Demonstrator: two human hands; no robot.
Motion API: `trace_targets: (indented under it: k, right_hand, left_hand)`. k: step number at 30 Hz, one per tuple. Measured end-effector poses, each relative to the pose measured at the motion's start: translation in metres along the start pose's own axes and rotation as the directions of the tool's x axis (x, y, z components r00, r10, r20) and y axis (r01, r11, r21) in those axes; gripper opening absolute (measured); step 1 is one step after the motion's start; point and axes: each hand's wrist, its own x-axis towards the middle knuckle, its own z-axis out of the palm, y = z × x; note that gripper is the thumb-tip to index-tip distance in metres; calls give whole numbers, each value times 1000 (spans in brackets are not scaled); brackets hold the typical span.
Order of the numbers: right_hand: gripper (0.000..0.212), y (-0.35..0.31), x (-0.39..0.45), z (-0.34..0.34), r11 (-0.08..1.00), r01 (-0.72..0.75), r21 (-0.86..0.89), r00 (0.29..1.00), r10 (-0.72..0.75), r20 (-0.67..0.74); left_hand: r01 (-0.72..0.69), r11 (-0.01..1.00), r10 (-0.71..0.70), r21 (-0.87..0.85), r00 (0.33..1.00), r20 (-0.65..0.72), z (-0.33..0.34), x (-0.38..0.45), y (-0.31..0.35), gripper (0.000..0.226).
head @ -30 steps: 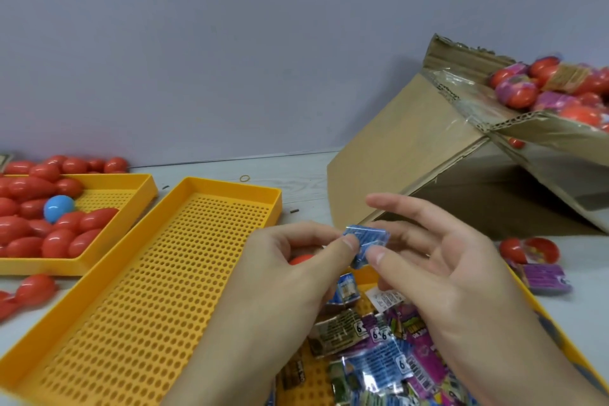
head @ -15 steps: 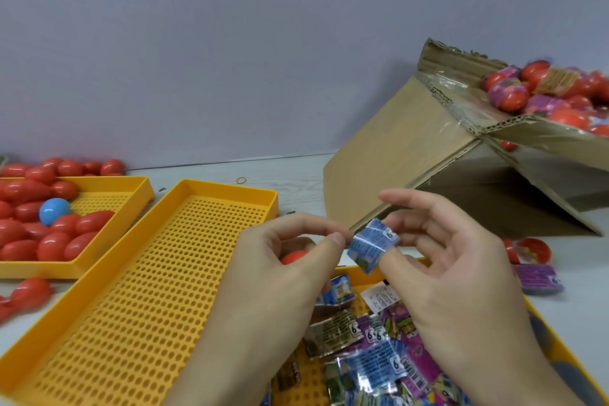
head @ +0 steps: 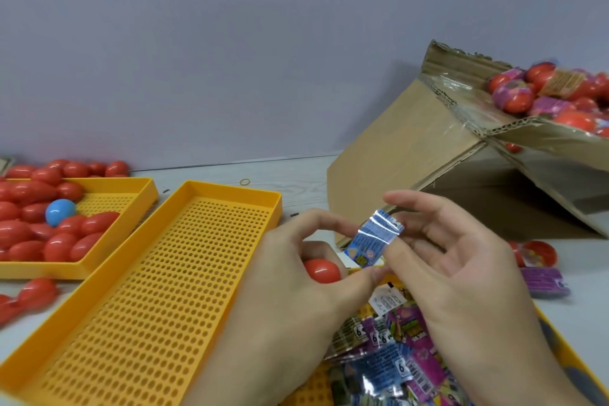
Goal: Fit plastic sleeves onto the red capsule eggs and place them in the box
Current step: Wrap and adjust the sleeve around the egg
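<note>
My left hand cups a red capsule egg in its curled fingers, and its thumb and forefinger pinch the lower edge of a blue plastic sleeve. My right hand holds the same sleeve with its thumb pushed into the sleeve's upper end, the other fingers spread. The sleeve stands just right of the egg, apart from it. Loose printed sleeves lie heaped in a yellow tray below my hands. The tilted cardboard box at the right holds sleeved red eggs.
An empty perforated yellow tray lies at centre left. A second yellow tray at far left holds several bare red eggs and one blue egg. A purple sleeve and an open red capsule lie on the table right of my hands.
The blue sleeve has been opened from flat into a tube on my right thumb. My left hand has turned, so the red egg now shows in its fingers.
</note>
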Motion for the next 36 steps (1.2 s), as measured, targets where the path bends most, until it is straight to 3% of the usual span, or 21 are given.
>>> trace_targets:
  k: [7,9,12,14,17,21,23,26,30,33,36]
  right_hand:
    - [42,5,1,0,995,-26,-92,1000,26,-2]
    - [51,6,-1,3,981,-20,-191,1000,23,15]
    - [63,4,-4,6,879,114,-464,993,-91,71]
    - [63,0,-5,7,844,167,-510,986,-133,102]
    - [63,1,-4,8,915,103,-389,993,-73,89]
    - [46,0,1,6,996,-75,-37,995,77,56]
    - [39,-1,2,3,984,-148,103,988,142,68]
    - [66,2,5,0,963,-234,138,970,221,100]
    - [74,6,6,2,924,-302,235,953,285,105]
    - [43,5,6,3,856,-342,389,939,324,114]
    - [45,1,5,7,805,-373,462,926,355,129]
  left_hand:
    - [-47,999,47,-4,998,-47,0,0,2,21]
    - [-42,999,43,26,998,-37,1,-1,0,19]
    - [-55,993,58,109,998,-27,3,-2,-4,15]
    - [-78,985,85,155,996,-39,4,-2,-5,13]
    - [-77,981,90,176,994,-64,5,-2,-6,14]
    - [7,1000,-7,-14,999,-51,2,-1,-4,31]
    - [25,996,-28,-85,999,-31,0,1,-3,35]
    - [22,988,-22,-152,1000,1,-3,3,0,29]
    - [-24,986,30,-166,999,35,-5,2,0,24]
    - [-39,982,48,-186,998,43,-6,2,2,25]
    - [-35,983,44,-180,998,44,-6,2,1,24]
